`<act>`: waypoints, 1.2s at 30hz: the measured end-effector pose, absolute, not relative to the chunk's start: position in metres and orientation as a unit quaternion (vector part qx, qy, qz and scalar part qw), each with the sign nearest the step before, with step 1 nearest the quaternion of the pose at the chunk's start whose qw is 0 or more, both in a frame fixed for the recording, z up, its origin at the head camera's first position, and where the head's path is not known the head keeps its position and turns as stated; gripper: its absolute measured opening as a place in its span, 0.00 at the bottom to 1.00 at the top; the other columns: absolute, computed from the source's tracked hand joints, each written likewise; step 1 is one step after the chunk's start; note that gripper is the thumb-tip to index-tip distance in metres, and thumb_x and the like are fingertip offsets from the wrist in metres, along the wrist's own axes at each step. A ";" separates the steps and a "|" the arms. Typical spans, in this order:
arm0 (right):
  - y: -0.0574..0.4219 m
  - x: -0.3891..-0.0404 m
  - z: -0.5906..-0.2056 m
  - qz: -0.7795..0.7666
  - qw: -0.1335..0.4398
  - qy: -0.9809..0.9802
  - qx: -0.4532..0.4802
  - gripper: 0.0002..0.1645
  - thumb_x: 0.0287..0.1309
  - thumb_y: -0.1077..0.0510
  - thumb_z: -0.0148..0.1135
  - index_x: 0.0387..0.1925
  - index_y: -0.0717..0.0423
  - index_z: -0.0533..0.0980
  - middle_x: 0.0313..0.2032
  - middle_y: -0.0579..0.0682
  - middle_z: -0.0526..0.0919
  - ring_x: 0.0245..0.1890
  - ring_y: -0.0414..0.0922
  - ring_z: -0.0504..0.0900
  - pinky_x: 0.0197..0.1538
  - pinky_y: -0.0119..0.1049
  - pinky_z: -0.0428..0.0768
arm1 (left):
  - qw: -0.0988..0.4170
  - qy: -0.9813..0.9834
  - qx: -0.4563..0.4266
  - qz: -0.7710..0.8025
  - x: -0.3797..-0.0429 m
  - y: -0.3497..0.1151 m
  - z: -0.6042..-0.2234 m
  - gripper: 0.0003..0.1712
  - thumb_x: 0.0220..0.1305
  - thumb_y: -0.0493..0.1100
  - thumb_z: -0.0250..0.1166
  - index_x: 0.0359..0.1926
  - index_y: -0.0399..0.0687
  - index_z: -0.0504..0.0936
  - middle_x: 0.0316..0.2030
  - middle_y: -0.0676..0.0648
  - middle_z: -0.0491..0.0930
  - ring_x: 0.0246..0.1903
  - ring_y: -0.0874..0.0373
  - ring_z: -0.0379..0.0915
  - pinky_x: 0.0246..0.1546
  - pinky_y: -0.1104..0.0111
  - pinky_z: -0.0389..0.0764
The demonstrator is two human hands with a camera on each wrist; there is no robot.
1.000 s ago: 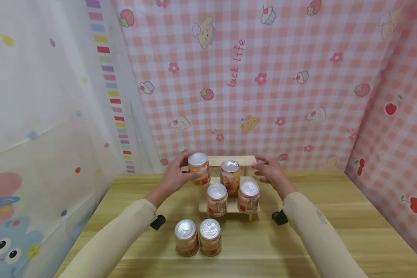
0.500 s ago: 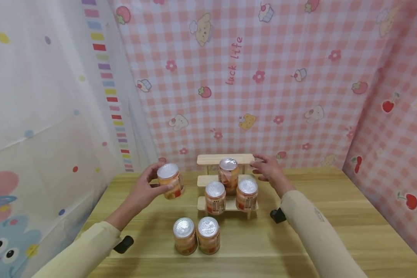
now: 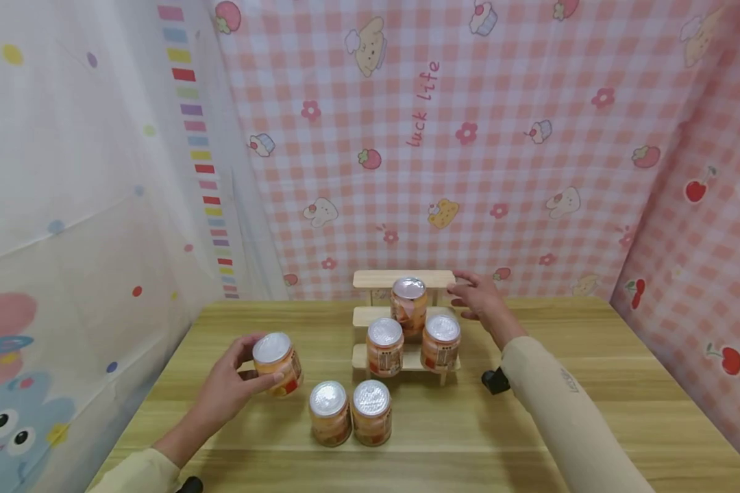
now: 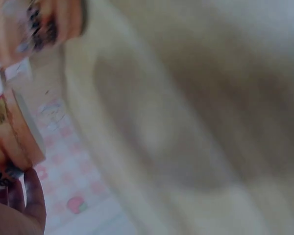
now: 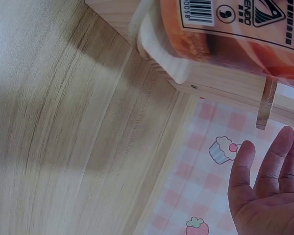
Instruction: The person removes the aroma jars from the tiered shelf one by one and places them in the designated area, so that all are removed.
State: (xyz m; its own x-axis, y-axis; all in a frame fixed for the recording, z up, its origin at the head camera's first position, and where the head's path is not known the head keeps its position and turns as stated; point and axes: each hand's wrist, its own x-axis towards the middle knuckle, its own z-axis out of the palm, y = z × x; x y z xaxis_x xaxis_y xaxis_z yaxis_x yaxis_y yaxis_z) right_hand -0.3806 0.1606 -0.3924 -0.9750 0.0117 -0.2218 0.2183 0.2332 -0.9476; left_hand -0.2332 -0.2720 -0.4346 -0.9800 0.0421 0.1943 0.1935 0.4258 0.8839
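Note:
My left hand (image 3: pixel 227 385) grips an orange-labelled can (image 3: pixel 277 370) with a silver lid, thumb across its front, left of the wooden tiered shelf (image 3: pixel 370 279). In the left wrist view, fingertips (image 4: pixel 34 193) press against that can (image 4: pixel 12 139); a blurred sleeve covers much of the view. My right hand (image 3: pixel 486 306) is at the right end of the top tier with relaxed fingers, holding nothing; whether it touches the wood is unclear. One can (image 3: pixel 409 305) stands on the middle tier. Two more, a left can (image 3: pixel 385 348) and a right can (image 3: pixel 440 344), occupy the bottom tier.
Two similar cans, one (image 3: pixel 329 413) beside the other (image 3: pixel 372 413), stand on the wooden table (image 3: pixel 567 383) in front of the shelf. A checked pink cloth (image 3: pixel 493 171) hangs behind, and a white patterned cloth (image 3: pixel 99 226) hangs at the left.
My left hand has carried the can from beside the shelf's upper tiers leftward and down toward the front of the table. The right hand has stayed by the top tier.

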 end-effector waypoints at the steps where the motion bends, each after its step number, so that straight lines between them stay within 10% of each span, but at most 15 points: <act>1: 0.161 -0.380 -0.392 -0.615 0.084 0.781 0.072 0.34 0.71 0.54 0.56 0.75 0.47 0.60 0.64 0.60 0.74 0.59 0.56 0.76 0.53 0.49 0.77 | 0.073 -0.840 -0.065 -0.535 -0.230 -0.272 -0.439 0.41 0.54 0.43 0.78 0.65 0.40 0.67 0.55 0.41 0.74 0.54 0.52 0.68 0.46 0.70 0.79; 36: 0.160 -0.378 -0.392 -0.615 0.080 0.782 0.063 0.33 0.73 0.53 0.55 0.75 0.49 0.60 0.63 0.60 0.74 0.60 0.58 0.75 0.53 0.50 0.77 | 0.054 -0.825 -0.031 -0.561 -0.193 -0.256 -0.482 0.43 0.43 0.32 0.81 0.61 0.36 0.70 0.52 0.40 0.75 0.54 0.48 0.70 0.46 0.68 0.80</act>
State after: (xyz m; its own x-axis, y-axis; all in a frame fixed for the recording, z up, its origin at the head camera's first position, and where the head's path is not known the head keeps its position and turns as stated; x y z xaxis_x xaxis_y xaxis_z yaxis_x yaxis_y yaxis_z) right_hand -0.3782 0.1605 -0.3920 -0.9792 -0.0004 -0.2027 0.1969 0.2353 -0.9518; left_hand -0.1925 -0.2557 -0.4815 -0.9923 -0.0090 0.1233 0.1114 0.3679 0.9232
